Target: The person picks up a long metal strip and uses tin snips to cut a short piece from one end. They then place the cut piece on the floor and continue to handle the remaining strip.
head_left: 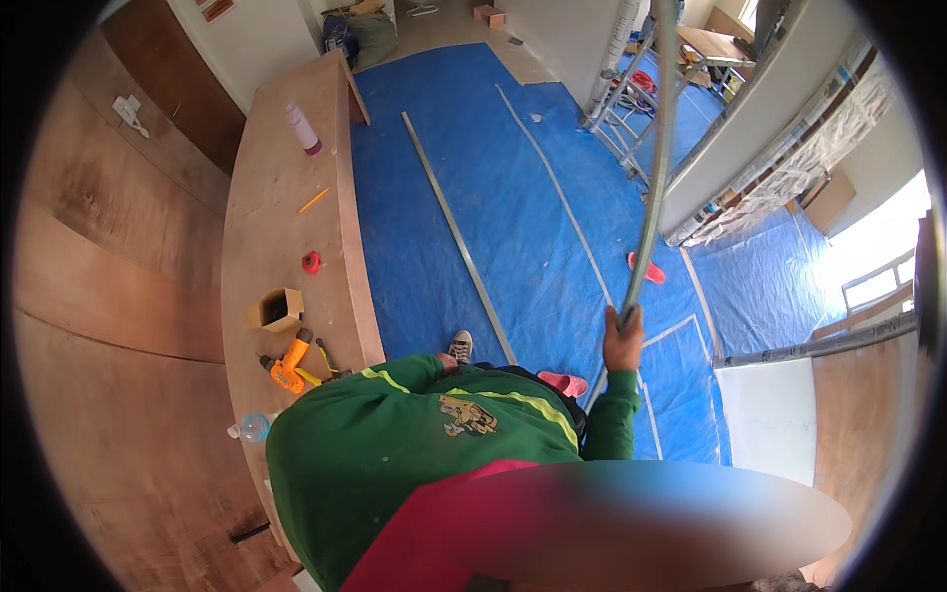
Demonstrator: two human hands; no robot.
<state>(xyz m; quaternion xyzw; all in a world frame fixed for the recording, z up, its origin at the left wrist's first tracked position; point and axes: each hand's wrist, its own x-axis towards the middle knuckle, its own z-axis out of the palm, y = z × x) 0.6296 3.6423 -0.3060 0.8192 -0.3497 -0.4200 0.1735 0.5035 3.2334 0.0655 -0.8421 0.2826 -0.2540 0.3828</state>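
Observation:
My right hand (pixel 621 340) is wrapped round a long, thin greyish metal bar (pixel 655 187). The bar stands nearly upright, running past the top of the view, and its lower part drops behind my hand toward the blue floor sheet (pixel 414 286). Low by my thigh is my left hand (pixel 449 363), partly covered by the green sleeve; its fingers are hidden. A second long, pale strip (pixel 456 234) lies on the sheet ahead of me. One dark shoe (pixel 461 345) of mine shows beside that strip.
Left of me, a long wooden bench (pixel 281 187) carries an orange drill (pixel 289 365), small cardboard box (pixel 280 310), red tape measure (pixel 312 262), yellow pencil (pixel 314 201) and bottles. Pink slippers (pixel 646 267) lie on the sheet. A ladder (pixel 623 128) stands by the far-right doorway.

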